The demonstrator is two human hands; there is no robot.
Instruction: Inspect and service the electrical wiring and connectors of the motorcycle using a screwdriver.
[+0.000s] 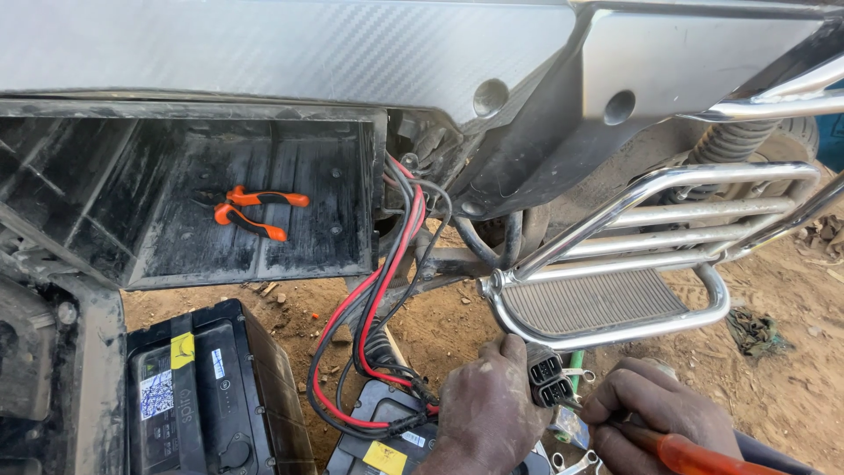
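Observation:
My left hand (486,406) grips a black plastic wire connector (547,376) near the bottom middle of the view. My right hand (655,413) holds a tool with an orange handle (703,456), its thin tip touching the connector's face. Red and black cables (380,303) loop down from under the silver vehicle body (281,48) toward a black battery (382,444) just left of my left hand. A second, larger black battery (198,396) sits at the lower left.
Orange-handled pliers (251,211) lie in an open black battery compartment (343,176). A chrome footrest frame (615,264) stands above my hands. Spanners (576,462) lie on the sandy ground (782,378). A spring shock absorber (734,141) is at the upper right.

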